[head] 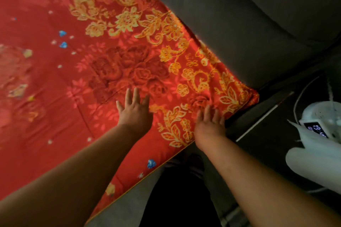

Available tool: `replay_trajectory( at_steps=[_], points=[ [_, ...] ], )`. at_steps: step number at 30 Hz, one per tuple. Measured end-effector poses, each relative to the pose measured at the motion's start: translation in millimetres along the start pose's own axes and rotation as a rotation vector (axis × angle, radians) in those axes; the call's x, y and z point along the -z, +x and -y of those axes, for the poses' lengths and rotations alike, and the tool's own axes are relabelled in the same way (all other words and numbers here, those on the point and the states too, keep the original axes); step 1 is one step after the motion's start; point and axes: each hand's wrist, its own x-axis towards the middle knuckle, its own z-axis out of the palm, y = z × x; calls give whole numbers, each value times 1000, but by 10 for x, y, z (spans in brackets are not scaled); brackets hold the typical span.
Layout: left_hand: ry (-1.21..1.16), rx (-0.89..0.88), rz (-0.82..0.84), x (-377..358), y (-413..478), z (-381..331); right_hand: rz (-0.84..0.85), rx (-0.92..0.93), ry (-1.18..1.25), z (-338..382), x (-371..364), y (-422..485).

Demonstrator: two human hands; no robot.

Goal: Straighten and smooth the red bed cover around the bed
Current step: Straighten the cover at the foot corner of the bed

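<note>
The red bed cover (pixel 92 72), printed with gold flowers and dark roses, lies spread over the bed and fills the left and middle of the view. Its corner (pixel 252 96) ends beside the grey headboard. My left hand (pixel 134 110) rests flat on the cover, fingers spread, palm down. Near the cover's corner and front edge, my right hand (pixel 210 123) also presses flat with fingers apart. Neither hand grips the fabric. Faint creases run through the cover left of my left hand.
A grey padded headboard (pixel 249 24) runs along the cover's upper right edge. A white device with a lit display (pixel 317 127) and white cables stands on the dark floor at the right. My dark-clothed legs (pixel 180 199) are below the bed's front edge.
</note>
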Motion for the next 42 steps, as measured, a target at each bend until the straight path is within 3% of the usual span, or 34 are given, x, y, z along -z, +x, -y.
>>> replay_trajectory(
  at_steps=[3, 11, 17, 24, 36, 42],
  points=[
    [-63, 131, 14, 35, -369, 373, 59, -49, -58, 286, 150, -130],
    [-247, 427, -2, 2, -1482, 1516, -110, 262, -92, 1408, 249, -638],
    [-360, 582, 1, -283, -2456, 2677, -204, 510, -34, 2660, -133, -1345],
    [-418, 721, -69, -533, -3726, 4085, -196, 606, -99, 4118, -749, -2038],
    [-628, 1107, -82, -1136, -5362, 5126, -80, 841, -281, 5902, -1490, -2943],
    [-713, 1230, -117, -1574, -6230, 5660, -18, 1000, -408, 6854, -2209, -3557]
  ],
)
